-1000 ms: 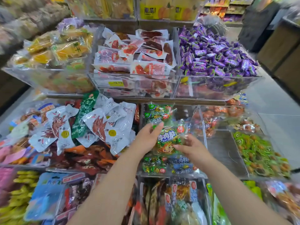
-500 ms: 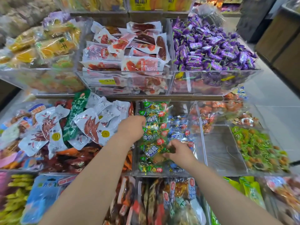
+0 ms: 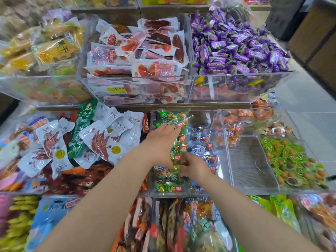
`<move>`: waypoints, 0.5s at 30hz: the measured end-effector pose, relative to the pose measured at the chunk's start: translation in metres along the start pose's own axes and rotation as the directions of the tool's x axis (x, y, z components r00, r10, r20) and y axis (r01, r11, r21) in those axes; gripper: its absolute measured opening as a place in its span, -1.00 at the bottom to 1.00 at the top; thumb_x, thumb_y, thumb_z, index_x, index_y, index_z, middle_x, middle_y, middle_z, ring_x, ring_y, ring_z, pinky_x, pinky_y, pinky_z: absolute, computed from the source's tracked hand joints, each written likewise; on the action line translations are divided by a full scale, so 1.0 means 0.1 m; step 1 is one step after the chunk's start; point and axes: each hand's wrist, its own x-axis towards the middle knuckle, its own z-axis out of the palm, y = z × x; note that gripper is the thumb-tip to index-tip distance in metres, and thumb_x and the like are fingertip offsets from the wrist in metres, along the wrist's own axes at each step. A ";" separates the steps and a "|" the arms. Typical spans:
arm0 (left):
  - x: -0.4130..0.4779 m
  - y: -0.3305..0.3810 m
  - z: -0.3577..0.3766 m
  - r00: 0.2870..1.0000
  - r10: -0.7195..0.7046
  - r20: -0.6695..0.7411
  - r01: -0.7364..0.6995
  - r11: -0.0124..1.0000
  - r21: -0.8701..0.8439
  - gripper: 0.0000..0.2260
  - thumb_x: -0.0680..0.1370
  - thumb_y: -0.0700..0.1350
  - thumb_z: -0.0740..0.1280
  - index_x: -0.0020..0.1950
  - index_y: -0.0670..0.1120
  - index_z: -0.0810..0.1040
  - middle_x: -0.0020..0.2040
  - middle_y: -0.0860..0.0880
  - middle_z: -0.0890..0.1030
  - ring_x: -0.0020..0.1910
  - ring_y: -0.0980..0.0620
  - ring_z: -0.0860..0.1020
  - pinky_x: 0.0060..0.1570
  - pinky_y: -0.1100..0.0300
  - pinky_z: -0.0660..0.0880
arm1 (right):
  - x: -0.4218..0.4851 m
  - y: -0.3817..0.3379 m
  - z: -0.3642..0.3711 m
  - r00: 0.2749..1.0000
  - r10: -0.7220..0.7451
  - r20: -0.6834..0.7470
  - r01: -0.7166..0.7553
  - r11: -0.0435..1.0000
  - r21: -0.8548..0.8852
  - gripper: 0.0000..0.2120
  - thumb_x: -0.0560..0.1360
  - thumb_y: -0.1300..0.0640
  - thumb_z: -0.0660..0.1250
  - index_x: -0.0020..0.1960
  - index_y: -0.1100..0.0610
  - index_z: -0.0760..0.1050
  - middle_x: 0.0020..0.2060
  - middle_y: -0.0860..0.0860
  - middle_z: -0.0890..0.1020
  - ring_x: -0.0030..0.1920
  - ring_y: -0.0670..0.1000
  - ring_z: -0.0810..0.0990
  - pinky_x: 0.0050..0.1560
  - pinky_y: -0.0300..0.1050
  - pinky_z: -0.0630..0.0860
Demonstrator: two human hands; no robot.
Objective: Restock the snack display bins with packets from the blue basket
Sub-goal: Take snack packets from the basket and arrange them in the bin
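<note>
Shop display of clear bins (image 3: 224, 160): left hand (image 3: 161, 140) lies flat, fingers straight, on the green candy packets (image 3: 172, 117); right hand (image 3: 196, 166) pinches their lower end.

Green packets (image 3: 172, 117) partly covered by left hand (image 3: 160, 140), right hand (image 3: 195, 167) fingertips buried, yellow price label (image 3: 117, 89) unreadable.

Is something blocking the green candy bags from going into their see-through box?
Nothing visible blocks them. The green candy packets already lie inside the clear bin, which is open on top. The left hand presses flat on them, and the right hand grips their near end.
</note>
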 end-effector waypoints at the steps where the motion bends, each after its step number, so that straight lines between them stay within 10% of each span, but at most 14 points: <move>1: 0.01 0.05 0.08 1.000 0.002 0.030 -0.002 1.000 0.018 0.15 0.26 0.13 0.57 0.58 -0.03 -0.17 0.59 -0.04 -0.06 0.56 -0.13 -0.09 0.50 -0.07 0.02 | 0.04 -0.03 0.00 1.000 0.020 -0.007 -0.020 0.999 -0.024 -0.77 0.47 0.22 0.35 0.11 0.22 0.48 -0.10 0.09 0.62 -0.13 0.05 0.59 -0.13 -0.11 0.52; 9: 0.11 0.14 0.56 0.982 -0.185 -0.028 0.186 0.946 0.266 -0.10 0.41 -0.06 0.45 0.55 -0.06 -0.09 0.57 -0.20 -0.17 0.53 -0.27 -0.19 0.47 -0.17 -0.19 | 0.15 0.10 -0.12 0.994 0.081 -0.076 -0.081 0.997 -0.004 0.14 0.21 -0.06 0.59 0.53 0.10 -0.06 0.45 0.04 0.13 0.43 0.08 0.20 0.34 -0.11 0.25; 15: 0.27 0.16 0.45 0.969 -0.244 -0.035 0.245 0.942 0.228 -0.14 0.42 0.05 0.46 0.50 -0.05 -0.05 0.56 -0.16 -0.28 0.53 -0.28 -0.24 0.49 -0.16 -0.15 | 0.39 0.03 -0.14 0.999 -0.035 -0.037 0.033 0.998 -0.052 0.10 0.09 -0.11 0.62 0.45 0.10 0.12 0.19 -0.03 0.42 0.28 0.11 0.34 0.20 -0.08 0.26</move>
